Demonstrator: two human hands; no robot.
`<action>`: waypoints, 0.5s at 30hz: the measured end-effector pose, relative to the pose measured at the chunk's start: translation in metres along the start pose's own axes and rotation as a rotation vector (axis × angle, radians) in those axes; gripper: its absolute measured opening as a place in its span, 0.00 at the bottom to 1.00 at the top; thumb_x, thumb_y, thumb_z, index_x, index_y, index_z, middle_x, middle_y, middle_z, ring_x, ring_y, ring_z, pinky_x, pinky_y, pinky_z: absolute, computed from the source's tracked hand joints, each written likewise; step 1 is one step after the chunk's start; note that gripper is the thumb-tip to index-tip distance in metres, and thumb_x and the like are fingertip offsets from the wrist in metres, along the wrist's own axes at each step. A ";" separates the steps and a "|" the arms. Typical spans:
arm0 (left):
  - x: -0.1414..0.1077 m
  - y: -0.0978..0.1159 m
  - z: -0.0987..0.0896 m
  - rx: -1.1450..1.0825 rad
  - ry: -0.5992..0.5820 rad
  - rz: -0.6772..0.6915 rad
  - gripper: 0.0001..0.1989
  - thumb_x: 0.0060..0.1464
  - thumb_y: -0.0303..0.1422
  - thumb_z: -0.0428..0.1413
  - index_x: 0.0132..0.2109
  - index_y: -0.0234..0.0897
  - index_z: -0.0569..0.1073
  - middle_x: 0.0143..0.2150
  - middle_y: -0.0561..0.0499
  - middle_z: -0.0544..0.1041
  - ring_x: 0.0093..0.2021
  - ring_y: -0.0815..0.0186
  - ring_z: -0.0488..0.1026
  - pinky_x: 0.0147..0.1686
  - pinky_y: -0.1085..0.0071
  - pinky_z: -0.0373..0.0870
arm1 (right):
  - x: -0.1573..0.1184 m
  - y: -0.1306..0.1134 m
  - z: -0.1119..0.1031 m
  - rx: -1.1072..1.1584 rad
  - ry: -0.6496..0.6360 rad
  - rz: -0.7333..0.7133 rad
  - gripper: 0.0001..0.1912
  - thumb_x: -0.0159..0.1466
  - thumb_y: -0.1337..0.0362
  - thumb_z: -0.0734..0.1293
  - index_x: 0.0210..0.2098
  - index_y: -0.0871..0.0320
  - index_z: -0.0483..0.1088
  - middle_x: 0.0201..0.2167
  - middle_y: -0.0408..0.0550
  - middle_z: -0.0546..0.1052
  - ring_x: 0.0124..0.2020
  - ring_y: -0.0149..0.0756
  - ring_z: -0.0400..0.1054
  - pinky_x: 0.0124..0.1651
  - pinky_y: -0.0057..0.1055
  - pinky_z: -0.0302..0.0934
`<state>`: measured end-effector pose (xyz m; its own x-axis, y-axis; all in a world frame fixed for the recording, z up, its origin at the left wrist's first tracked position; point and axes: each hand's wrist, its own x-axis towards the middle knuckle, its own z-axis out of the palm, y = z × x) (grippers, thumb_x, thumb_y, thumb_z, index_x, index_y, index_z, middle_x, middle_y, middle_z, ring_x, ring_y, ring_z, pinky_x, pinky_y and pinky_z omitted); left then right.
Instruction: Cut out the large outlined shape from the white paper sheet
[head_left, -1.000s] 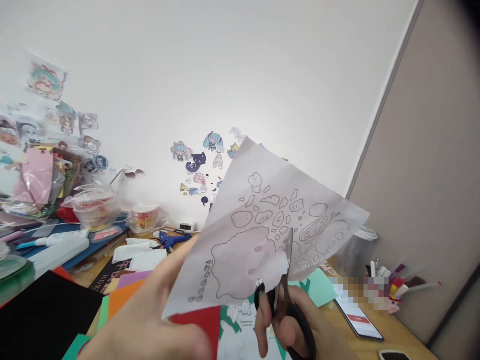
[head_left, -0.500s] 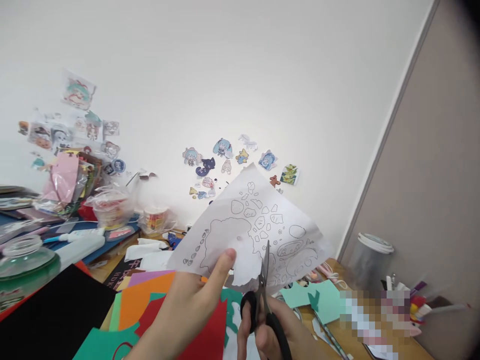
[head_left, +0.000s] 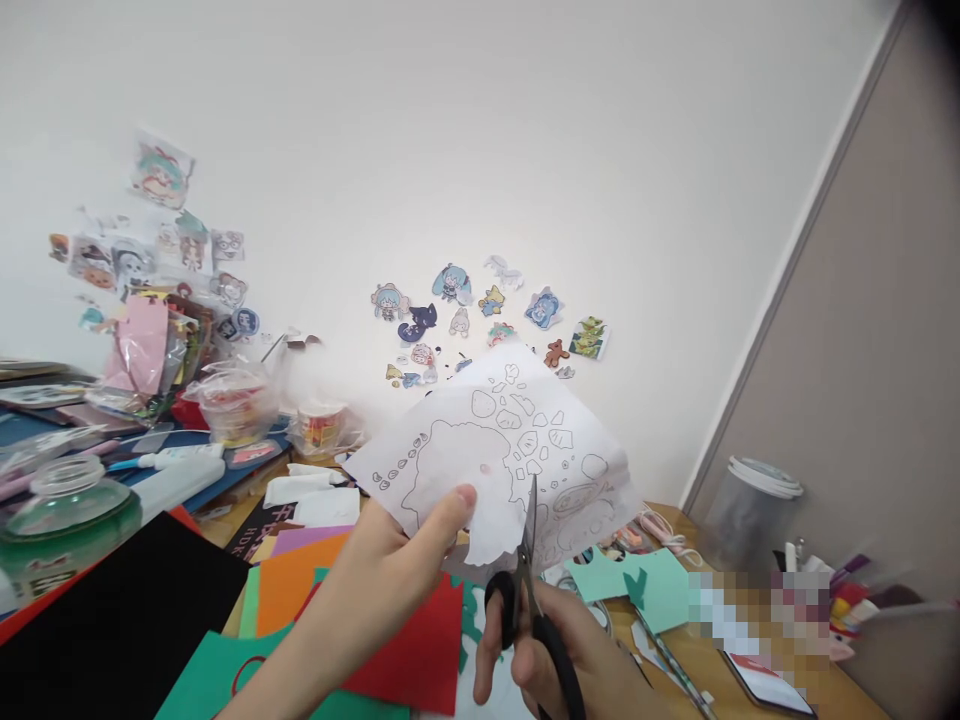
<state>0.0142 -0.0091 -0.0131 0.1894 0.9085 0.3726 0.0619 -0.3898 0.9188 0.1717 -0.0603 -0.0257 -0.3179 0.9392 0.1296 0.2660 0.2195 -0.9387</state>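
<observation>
From my seat, the far left shows a round clear glass jar [head_left: 64,500] on the cluttered wooden desk [head_left: 697,665], then a spread of coloured felt sheets [head_left: 300,600] in black, orange, red and green. My left hand [head_left: 390,580] is closed in a pinch on the lower edge of the thin white paper sheet printed with outlined shapes [head_left: 495,460], holding it lifted above the felt, thumb on the front. Just right of it, my right hand [head_left: 555,660] is gripping the black-handled scissors [head_left: 529,580], whose blades point up into the sheet's bottom edge beside the large outline. I'd judge the cut goes best if I turn the paper into the blades, keep it taut, and take short snips along the line.
</observation>
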 end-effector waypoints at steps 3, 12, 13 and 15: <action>-0.004 0.005 -0.001 -0.005 -0.058 -0.118 0.24 0.51 0.46 0.49 0.15 0.38 0.55 0.11 0.59 0.54 0.14 0.73 0.53 0.16 0.76 0.54 | 0.003 0.011 0.001 0.094 0.000 -0.004 0.27 0.52 0.40 0.61 0.31 0.60 0.65 0.27 0.45 0.66 0.25 0.27 0.55 0.26 0.23 0.50; -0.012 0.015 0.014 0.021 -0.246 -0.003 0.16 0.54 0.41 0.47 0.22 0.38 0.62 0.14 0.59 0.65 0.16 0.73 0.63 0.21 0.79 0.62 | 0.004 0.013 0.005 -0.069 0.120 -0.082 0.26 0.53 0.40 0.60 0.33 0.57 0.65 0.24 0.41 0.64 0.23 0.28 0.52 0.27 0.25 0.48; -0.013 0.014 0.016 0.004 -0.224 -0.035 0.18 0.55 0.42 0.45 0.22 0.38 0.60 0.13 0.59 0.63 0.14 0.73 0.61 0.19 0.78 0.61 | 0.004 0.013 0.005 -0.080 0.099 -0.084 0.27 0.52 0.39 0.60 0.34 0.57 0.66 0.24 0.41 0.64 0.23 0.28 0.52 0.26 0.25 0.47; -0.014 0.012 0.018 -0.026 -0.139 -0.056 0.21 0.56 0.45 0.44 0.20 0.39 0.57 0.13 0.59 0.60 0.14 0.73 0.59 0.16 0.78 0.59 | 0.004 0.014 0.006 -0.095 0.069 -0.075 0.28 0.52 0.38 0.60 0.35 0.57 0.66 0.24 0.42 0.64 0.24 0.29 0.54 0.27 0.25 0.48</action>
<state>0.0304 -0.0294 -0.0094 0.3199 0.8985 0.3007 0.0508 -0.3332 0.9415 0.1689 -0.0552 -0.0401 -0.2776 0.9345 0.2228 0.3302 0.3106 -0.8913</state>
